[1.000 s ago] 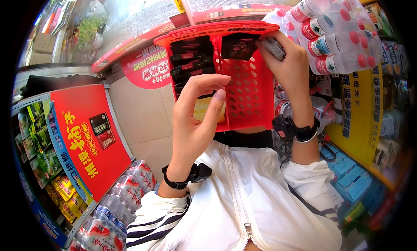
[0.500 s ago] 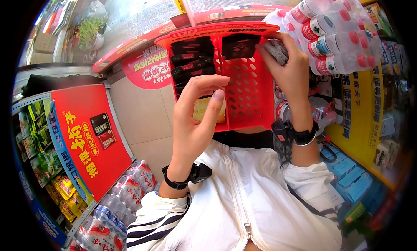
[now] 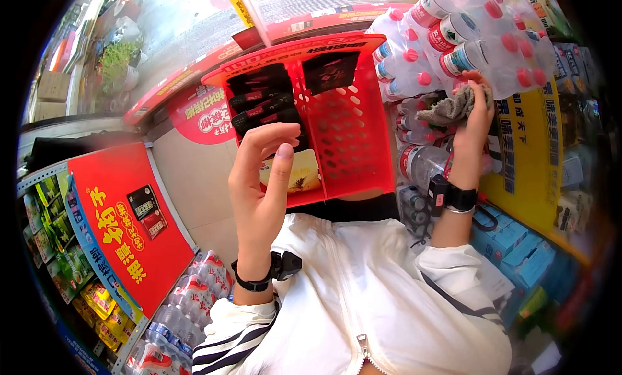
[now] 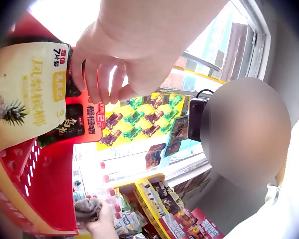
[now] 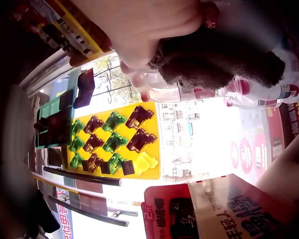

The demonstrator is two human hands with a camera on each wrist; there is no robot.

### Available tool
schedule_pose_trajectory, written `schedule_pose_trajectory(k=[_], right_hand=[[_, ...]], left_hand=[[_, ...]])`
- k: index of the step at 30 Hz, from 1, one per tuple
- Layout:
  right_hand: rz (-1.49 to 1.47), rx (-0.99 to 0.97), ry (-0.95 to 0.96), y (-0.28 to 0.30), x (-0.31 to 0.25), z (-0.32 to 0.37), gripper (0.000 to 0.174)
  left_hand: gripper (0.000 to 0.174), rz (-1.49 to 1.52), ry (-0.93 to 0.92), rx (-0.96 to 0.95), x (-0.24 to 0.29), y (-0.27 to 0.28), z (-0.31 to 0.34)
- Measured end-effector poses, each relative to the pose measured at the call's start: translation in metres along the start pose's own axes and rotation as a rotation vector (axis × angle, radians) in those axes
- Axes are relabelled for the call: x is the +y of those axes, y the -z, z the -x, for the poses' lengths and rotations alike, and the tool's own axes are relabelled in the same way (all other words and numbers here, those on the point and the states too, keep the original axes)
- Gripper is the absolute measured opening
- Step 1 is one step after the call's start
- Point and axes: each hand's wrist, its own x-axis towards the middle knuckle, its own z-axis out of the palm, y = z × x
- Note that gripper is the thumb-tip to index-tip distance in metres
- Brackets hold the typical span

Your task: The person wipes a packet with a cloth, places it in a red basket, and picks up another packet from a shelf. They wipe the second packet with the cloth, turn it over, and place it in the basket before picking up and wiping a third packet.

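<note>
The grey cloth hangs bunched at three o'clock of the red basket, pinched between the right hand's thumb and fingers; the step in hand looks like handling the cloth — whether it touches the bottle packs at two o'clock, I cannot tell; moving it well calls for a firm pinch and room around those bottles. The left hand, at eight o'clock, is loosely curved, thumb apart, gripping nothing visible; beneath it, in the basket's near-left part, stands a cream pineapple pack reading 超值, 7片装 and apparently 凤梨槟榔; dark packets fill the compartment beyond, and another dark packet sits at twelve o'clock. Farther out — a red board at eight o'clock reads 枸杞槟榔; a yellow sign at four seems to say 和成天下.
</note>
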Motion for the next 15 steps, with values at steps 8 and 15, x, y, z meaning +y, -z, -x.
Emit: schedule_pose_trajectory(k=[8,15], right_hand=[[-0.092,0.095,-0.588,0.077,0.16,0.033,0.028],[-0.407,0.131,-0.784,0.132,0.256,0.002,0.016]], left_hand=[[0.016,0.014,0.012,-0.019,0.003,-0.005,-0.003],[0.017,0.03,0.033,-0.025,0.006,-0.008,0.0]])
